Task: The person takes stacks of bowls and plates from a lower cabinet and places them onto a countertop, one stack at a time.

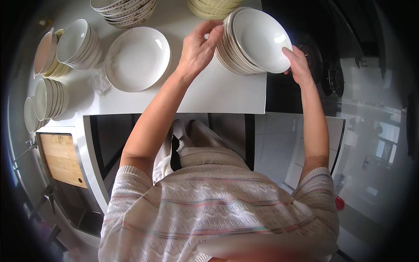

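Note:
A tall stack of white plates (234, 55) stands at the right edge of the white counter. On top of it lies a shallow white dish (262, 39), its near right rim gripped by my right hand (296, 64), thumb inside the rim. My left hand (203, 44) is at the stack's left side, fingers curled near the upper rims; whether it touches them is unclear. A small whitish bit shows between its thumb and fingers, too little to name. Left of this hand, a large white plate (139, 59) sits on the counter.
Patterned bowls (129, 13) and pale yellow ribbed dishes (209, 9) are stacked at the back. More bowl stacks (80, 46) stand left, beside a crumpled white cloth or tissue (99, 82). A black gas hob (314, 65) adjoins the counter at right; a wooden board (62, 159) lies over the sink.

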Demonstrator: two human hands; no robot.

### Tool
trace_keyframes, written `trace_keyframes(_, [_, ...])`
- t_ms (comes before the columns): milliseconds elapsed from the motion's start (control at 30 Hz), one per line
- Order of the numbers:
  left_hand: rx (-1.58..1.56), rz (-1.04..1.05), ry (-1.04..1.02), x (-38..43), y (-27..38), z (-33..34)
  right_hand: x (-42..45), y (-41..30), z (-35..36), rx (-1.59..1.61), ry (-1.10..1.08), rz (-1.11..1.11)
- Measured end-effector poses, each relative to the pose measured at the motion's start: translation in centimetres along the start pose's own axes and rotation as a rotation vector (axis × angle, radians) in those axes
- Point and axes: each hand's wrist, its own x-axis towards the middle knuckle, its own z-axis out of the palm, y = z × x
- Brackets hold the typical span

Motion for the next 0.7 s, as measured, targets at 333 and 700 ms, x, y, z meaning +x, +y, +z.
trace_keyframes(333, [0.006,0.342,-0.149,4.6,-2.2,2.9,-0.4,-1.0,1.7,-0.218,0.012,0.079])
trace_keyframes(700, [-0.198,-0.003,-0.028,3.8,-2.8,4.0,0.4,-1.4,0.4,-0.176,-0.100,0.091])
